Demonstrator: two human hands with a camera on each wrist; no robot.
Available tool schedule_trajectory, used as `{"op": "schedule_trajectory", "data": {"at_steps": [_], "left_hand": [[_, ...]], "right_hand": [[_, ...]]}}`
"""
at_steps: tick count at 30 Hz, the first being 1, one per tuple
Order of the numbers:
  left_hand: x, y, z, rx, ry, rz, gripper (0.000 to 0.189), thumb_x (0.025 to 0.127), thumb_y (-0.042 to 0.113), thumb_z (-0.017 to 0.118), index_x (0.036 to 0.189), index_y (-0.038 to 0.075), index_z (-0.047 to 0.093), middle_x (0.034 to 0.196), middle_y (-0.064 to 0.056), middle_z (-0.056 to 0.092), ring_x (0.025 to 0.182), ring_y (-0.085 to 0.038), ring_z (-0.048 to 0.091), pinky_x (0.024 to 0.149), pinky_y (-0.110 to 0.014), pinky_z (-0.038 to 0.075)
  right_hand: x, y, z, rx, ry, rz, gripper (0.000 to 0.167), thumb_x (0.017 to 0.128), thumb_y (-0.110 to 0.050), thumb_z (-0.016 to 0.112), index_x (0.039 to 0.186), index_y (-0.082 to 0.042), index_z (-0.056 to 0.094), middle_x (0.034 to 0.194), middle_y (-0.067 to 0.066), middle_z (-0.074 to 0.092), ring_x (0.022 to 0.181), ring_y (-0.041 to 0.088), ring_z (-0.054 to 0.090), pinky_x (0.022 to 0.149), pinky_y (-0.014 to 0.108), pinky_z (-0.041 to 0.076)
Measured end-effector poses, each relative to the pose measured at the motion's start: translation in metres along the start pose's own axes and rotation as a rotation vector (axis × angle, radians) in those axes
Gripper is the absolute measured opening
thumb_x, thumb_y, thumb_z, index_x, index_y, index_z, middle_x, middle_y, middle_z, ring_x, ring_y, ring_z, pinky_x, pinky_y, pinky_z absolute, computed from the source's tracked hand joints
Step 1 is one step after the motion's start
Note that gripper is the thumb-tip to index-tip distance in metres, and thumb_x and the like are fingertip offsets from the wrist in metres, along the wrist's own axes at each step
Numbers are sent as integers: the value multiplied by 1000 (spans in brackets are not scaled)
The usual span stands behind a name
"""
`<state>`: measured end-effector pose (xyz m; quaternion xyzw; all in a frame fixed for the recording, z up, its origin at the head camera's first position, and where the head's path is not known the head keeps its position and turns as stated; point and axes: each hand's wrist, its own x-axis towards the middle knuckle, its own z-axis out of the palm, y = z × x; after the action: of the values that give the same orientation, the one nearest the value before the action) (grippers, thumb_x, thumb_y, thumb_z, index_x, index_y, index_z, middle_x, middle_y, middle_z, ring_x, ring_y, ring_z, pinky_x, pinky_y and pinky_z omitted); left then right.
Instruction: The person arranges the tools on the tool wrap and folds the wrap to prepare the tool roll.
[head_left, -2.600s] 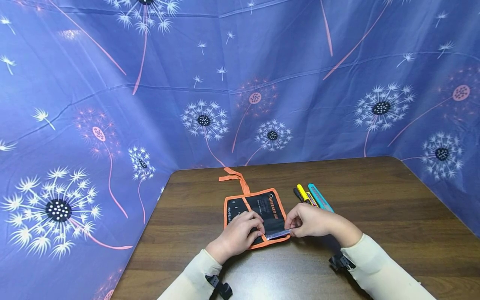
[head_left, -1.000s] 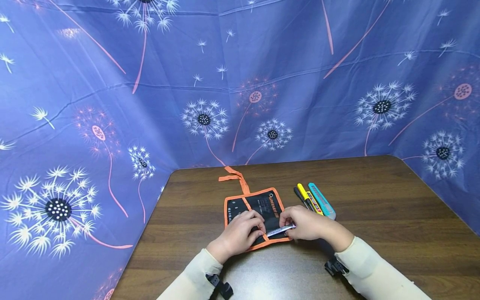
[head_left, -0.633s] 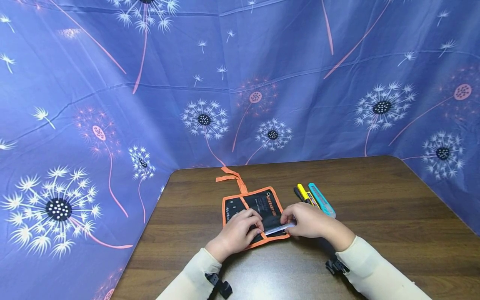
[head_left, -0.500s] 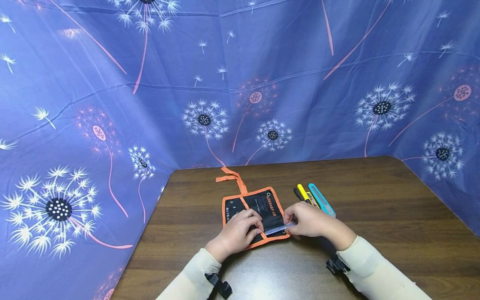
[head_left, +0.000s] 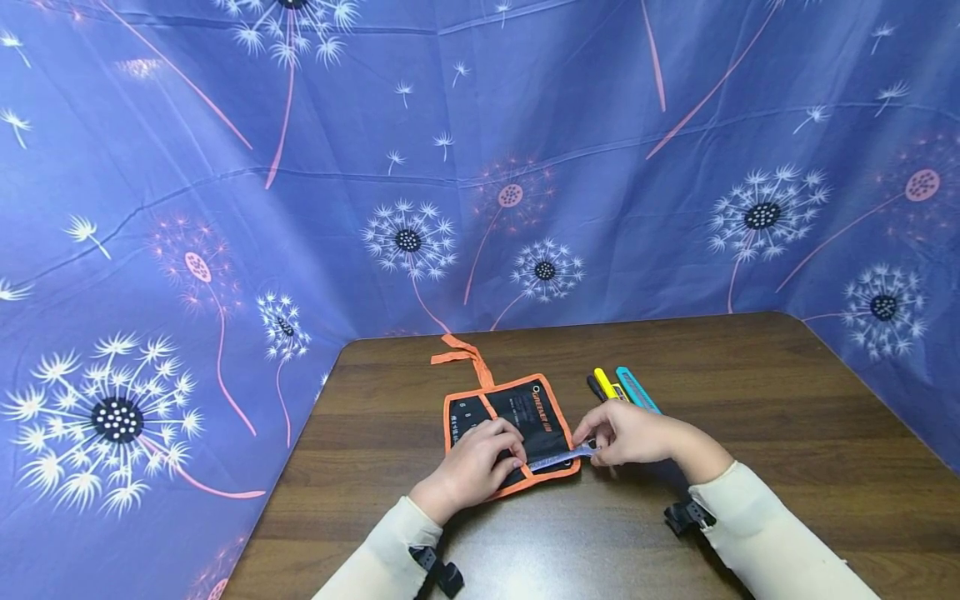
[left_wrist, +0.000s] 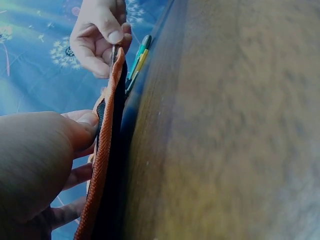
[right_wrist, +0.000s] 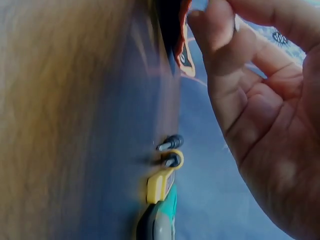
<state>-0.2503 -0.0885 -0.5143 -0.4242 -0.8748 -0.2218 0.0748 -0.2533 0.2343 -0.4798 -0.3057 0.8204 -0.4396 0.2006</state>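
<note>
A black tool pouch (head_left: 534, 417) with orange trim lies flat on the table, its orange tie stretched toward the back. My left hand (head_left: 480, 462) pinches the edge of its pocket between thumb and fingers; the left wrist view shows the thumb (left_wrist: 86, 122) at that edge. A silver wrench (head_left: 551, 459) lies across the pouch's near right part, its left end under the pocket's orange edge. At its right end, by the pouch's right border, my right hand (head_left: 633, 433) pinches the wrench between thumb and fingertips. The right fingers cover part of that end.
Behind the right hand lie a black pen (head_left: 595, 387), a yellow marker or cutter (head_left: 604, 383) and a teal box cutter (head_left: 636, 388), side by side. The wooden table (head_left: 780, 417) ends at a blue dandelion-print cloth (head_left: 637, 250).
My right hand has shifted right along the wrench, so more of its end shows. The pouch has slid slightly left since a second ago. My left hand keeps its hold on the pocket.
</note>
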Motion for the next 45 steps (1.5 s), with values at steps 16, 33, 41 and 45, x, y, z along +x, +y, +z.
{"op": "schedule_trajectory", "data": {"at_steps": [16, 33, 41, 45], "left_hand": [[-1, -1, 3, 5, 6, 13, 7, 102, 28, 71, 96, 30, 69, 118, 13, 61, 110, -8, 61, 96, -36, 51], [1, 2, 3, -13, -27, -17, 7, 103, 28, 70, 97, 31, 69, 117, 15, 61, 111, -8, 60, 98, -37, 51], [2, 3, 4, 6, -9, 21, 7, 102, 27, 71, 96, 30, 69, 115, 14, 61, 109, -6, 60, 96, -34, 51], [3, 4, 3, 12, -8, 36, 7, 102, 27, 71, 96, 30, 69, 116, 15, 61, 111, -6, 60, 96, -34, 51]], "right_hand": [[0, 7, 0, 106, 7, 62, 20, 88, 0, 82, 106, -1, 74, 85, 12, 75, 73, 29, 74, 64, 40, 62], [6, -11, 14, -54, 7, 3, 28, 84, 2, 83, 108, -9, 73, 85, 5, 68, 60, 12, 60, 54, 26, 52], [9, -16, 20, -128, -3, -13, 22, 86, -5, 83, 105, -14, 76, 83, -4, 69, 58, 6, 58, 52, 24, 49], [12, -15, 25, -139, -10, -39, 20, 86, -9, 86, 103, -15, 77, 82, -7, 69, 57, 5, 57, 51, 23, 47]]}}
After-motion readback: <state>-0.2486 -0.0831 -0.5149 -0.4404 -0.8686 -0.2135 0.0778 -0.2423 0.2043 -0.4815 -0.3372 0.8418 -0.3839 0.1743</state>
